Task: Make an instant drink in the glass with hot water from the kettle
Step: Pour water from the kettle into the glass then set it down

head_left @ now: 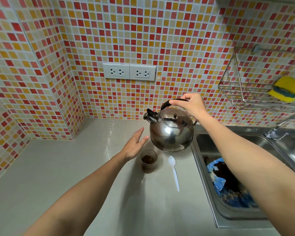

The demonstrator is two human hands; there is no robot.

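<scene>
A shiny steel kettle (171,132) hangs above the grey counter, its spout pointing left. My right hand (190,104) grips its black top handle. Just below and in front of it stands a small clear glass (148,161) with dark brown powder or liquid at its bottom. My left hand (134,145) hovers open, fingers spread, just left of the kettle and above the glass, touching neither as far as I can tell. A white plastic spoon (174,172) lies on the counter to the right of the glass.
A steel sink (209,149) at the right holds a blue cloth (226,183) with dark stains; its tap (278,128) stands behind. A wire rack (242,89) on the tiled wall carries yellow sponges (286,88). Two socket plates (129,72) sit on the wall behind.
</scene>
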